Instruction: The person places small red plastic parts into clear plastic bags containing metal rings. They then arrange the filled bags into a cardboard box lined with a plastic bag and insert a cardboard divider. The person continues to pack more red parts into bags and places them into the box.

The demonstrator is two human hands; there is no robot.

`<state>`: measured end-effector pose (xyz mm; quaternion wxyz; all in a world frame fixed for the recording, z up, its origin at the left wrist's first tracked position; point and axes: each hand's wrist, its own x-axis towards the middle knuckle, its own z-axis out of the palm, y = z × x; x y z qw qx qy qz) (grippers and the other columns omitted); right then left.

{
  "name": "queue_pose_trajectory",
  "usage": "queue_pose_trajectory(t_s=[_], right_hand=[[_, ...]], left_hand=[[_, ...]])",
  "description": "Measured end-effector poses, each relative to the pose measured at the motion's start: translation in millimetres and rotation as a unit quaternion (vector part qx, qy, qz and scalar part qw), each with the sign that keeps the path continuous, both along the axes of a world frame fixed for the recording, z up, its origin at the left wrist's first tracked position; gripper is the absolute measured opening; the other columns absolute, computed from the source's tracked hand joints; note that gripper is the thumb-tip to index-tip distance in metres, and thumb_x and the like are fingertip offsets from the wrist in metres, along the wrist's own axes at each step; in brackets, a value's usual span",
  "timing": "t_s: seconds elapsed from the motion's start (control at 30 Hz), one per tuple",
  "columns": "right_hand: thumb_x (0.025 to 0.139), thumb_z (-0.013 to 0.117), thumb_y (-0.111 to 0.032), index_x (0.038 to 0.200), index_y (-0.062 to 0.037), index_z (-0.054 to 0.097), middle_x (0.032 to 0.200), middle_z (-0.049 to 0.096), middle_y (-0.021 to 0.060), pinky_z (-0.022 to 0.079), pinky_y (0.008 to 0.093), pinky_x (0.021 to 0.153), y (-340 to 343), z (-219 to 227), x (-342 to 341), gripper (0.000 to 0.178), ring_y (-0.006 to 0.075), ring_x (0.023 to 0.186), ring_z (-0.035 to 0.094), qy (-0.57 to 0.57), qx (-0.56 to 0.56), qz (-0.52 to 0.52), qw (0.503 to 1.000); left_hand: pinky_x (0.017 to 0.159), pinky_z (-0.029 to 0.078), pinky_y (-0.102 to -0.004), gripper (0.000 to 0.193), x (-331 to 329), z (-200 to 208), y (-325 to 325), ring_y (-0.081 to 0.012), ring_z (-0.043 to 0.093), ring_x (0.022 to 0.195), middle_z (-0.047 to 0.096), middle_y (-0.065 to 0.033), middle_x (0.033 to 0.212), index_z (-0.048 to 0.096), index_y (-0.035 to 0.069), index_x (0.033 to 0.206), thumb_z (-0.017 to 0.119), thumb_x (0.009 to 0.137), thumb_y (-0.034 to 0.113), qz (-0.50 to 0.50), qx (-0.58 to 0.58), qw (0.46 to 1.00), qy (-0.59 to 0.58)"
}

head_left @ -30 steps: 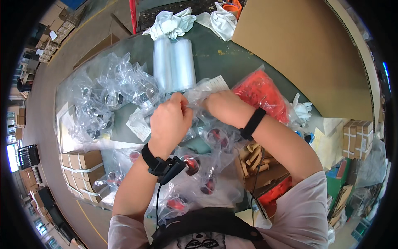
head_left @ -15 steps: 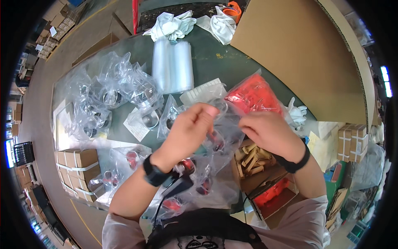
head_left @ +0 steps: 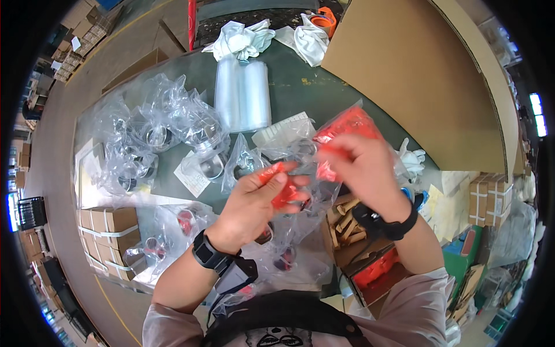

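My left hand (head_left: 245, 205) is closed around a small glossy red packet (head_left: 284, 194), thumb on top and fingertips spread past it. Above and to its right, my right hand (head_left: 367, 168) is smeared by motion. Red material (head_left: 325, 171) shows at its fingertips, its shape blurred. Just beyond that hand lies a clear bag full of red packets (head_left: 350, 120). Clear plastic bags with round metal parts and red pieces (head_left: 285, 259) lie under and in front of my hands. An open carton with small brown paper rolls (head_left: 348, 222) sits below my right wrist.
Bagged metal parts (head_left: 159, 136) crowd the table's left. Clear plastic film rolls (head_left: 243, 95) and white cloths (head_left: 240, 39) lie at the back. A big open cardboard box (head_left: 422, 75) stands right. Strapped small cartons (head_left: 108, 237) sit at the left front; a red-filled box (head_left: 376, 272) is near me.
A red packet has come into view in my left hand, which has moved slightly down. My right hand has shifted up and left beside the red bag, with red now at its fingertips.
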<state>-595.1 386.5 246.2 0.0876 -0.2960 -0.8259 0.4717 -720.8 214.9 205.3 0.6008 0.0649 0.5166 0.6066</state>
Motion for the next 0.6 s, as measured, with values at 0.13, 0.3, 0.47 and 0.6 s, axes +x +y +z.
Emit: queue_pose_trajectory(t_s=[0.13,0.3,0.47,0.6], right_hand=[[0.087,0.062,-0.001,0.094,0.0009,0.065,0.079,0.067,0.0126,0.052,0.0313,0.066,26.1,3.1,-5.2,0.008,0.0229,0.07,0.066,0.076,-0.062,-0.036,0.994],[0.081,0.054,0.007,0.098,-0.0009,0.066,0.092,0.068,0.017,0.053,0.0403,0.073,17.6,-22.4,-21.4,0.022,0.0361,0.085,0.065,0.089,0.171,0.178,0.965],[0.083,0.061,0.0,0.098,0.0005,0.066,0.089,0.068,0.0179,0.052,0.0381,0.07,20.3,-28.2,-24.3,0.015,0.0366,0.082,0.065,0.02,-0.038,0.122,0.992],[0.083,0.061,0.001,0.093,0.0012,0.065,0.087,0.069,0.0172,0.053,0.0354,0.071,9.7,-52.3,-28.4,0.011,0.0317,0.078,0.067,-0.001,0.028,0.192,0.981]], left_hand=[[0.06,0.05,-0.0411,0.037,-10.8,-7.9,3.7,-0.0292,0.068,0.07,0.069,-0.0139,0.087,0.05,0.002,0.133,0.049,0.097,0.012,-0.196,-0.036,0.873,0.444],[0.059,0.051,-0.0478,0.037,3.8,-32.2,29.1,-0.0363,0.067,0.069,0.066,-0.0182,0.076,0.052,0.009,0.128,0.054,0.091,0.015,-0.255,-0.122,0.682,0.674],[0.059,0.053,-0.0437,0.013,0.8,-42.7,21.4,-0.0332,0.067,0.068,0.066,-0.0148,0.078,0.063,0.007,0.096,0.058,0.084,0.011,-0.281,-0.087,0.642,0.708],[0.06,0.054,-0.0417,0.007,3.0,-43.3,14.6,-0.0316,0.068,0.07,0.066,-0.0129,0.081,0.063,0.007,0.086,0.058,0.082,0.008,-0.283,-0.066,0.612,0.736]])
